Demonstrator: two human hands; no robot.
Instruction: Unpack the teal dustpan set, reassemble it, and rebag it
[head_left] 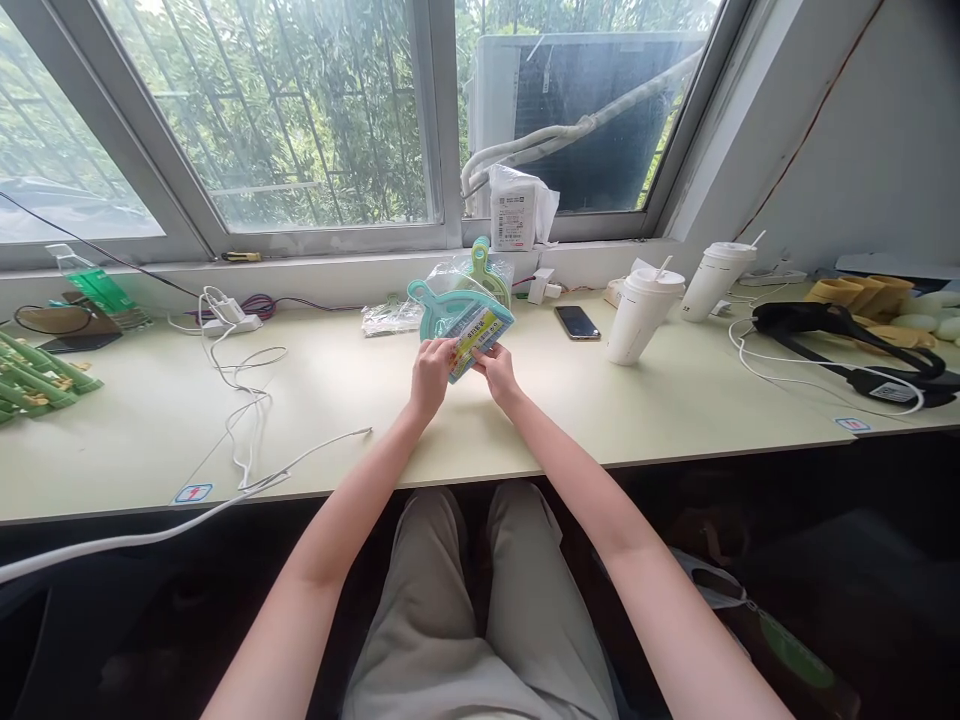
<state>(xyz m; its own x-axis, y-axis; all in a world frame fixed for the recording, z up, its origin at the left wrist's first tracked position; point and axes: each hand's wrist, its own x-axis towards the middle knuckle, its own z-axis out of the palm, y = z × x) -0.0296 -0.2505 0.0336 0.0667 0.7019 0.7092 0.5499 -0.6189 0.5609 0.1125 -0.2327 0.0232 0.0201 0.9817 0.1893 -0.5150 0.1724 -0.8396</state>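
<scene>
My left hand is closed on the near left edge of a small teal dustpan, which is tilted up just above the table. My right hand pinches its lower right edge. A yellow and white printed label lies across the dustpan between my hands. Behind it stands a green piece with a similar holed handle, partly covered by the dustpan and clear plastic. A flat clear plastic packet lies to the left; its contents are hard to make out.
A phone and two lidded white cups stand to the right, before black straps. White cables trail across the left side of the table. A wrapped packet rests by the window.
</scene>
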